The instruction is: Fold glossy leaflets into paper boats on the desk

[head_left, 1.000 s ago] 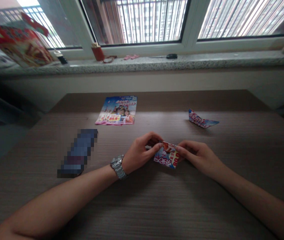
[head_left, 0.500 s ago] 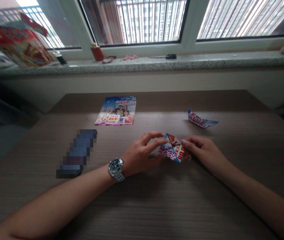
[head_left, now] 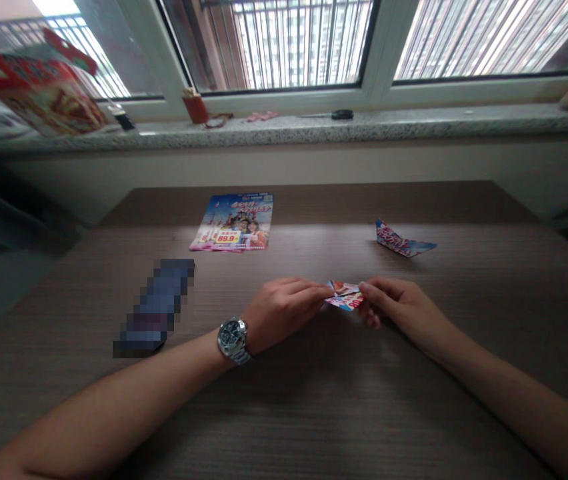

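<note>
A brown worktop [head_left: 284, 413]; the right hand [head_left: 409, 310] pinches a folded paper [head_left: 347, 301] between fingers [head_left: 373, 293]; the left hand [head_left: 283, 310] touches it, grip unclear.

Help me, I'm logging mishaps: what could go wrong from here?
The right hand pinches the folded paper near one edge while the left hand touches the opposite edge, so opposing pulls might tear it or shift its folds. The left forearm appears close to the pixelated dark object on the table and could nudge it.
</note>
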Motion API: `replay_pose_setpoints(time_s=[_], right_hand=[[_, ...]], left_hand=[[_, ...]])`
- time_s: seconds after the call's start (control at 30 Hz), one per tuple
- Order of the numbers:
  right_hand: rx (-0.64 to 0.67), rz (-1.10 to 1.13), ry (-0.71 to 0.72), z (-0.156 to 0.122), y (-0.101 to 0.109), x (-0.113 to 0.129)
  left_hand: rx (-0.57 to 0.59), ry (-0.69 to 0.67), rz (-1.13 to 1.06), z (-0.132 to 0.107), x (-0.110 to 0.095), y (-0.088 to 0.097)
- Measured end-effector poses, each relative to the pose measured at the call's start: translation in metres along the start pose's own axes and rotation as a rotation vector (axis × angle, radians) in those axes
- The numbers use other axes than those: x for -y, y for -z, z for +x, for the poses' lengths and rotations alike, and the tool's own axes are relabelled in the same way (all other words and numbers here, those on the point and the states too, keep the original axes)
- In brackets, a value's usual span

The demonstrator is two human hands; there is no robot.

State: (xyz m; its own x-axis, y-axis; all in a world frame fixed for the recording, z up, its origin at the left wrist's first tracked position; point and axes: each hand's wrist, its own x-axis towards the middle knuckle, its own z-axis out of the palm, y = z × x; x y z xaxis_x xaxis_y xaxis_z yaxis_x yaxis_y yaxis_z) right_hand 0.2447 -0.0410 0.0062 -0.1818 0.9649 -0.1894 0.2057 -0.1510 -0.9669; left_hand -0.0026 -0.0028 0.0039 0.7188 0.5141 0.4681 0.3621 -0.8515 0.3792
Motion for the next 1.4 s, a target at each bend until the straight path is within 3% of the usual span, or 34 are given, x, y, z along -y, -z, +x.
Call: replay_pose_setpoints(time_s=[0.13, 0.33, 0.63, 1.0, 1.4], right_hand=[[-0.004, -0.069, 0.034, -0.001, 0.001, -0.004], [-0.154, -0.260, 0.178, -0.003, 0.005, -0.006], [-0.090, -0.336, 0.184, -0.004, 0.002, -0.008], [-0.051, -0.430, 0.195, 0.003, 0.004, -0.014], [-0.055, -0.659, 0.404, 0.005, 0.006, -0.011]], left_hand=[[-0.031, 0.100, -0.057, -0.001, 0.000, -0.001], [-0.084, 0.273, -0.159, 0.000, -0.003, -0.003], [0.017, 0.381, -0.288, 0.003, -0.001, -0.005], [0.072, 0.350, -0.147, 0.003, 0.010, -0.008], [0.073, 0.266, -0.090, 0.000, 0.019, -0.012]])
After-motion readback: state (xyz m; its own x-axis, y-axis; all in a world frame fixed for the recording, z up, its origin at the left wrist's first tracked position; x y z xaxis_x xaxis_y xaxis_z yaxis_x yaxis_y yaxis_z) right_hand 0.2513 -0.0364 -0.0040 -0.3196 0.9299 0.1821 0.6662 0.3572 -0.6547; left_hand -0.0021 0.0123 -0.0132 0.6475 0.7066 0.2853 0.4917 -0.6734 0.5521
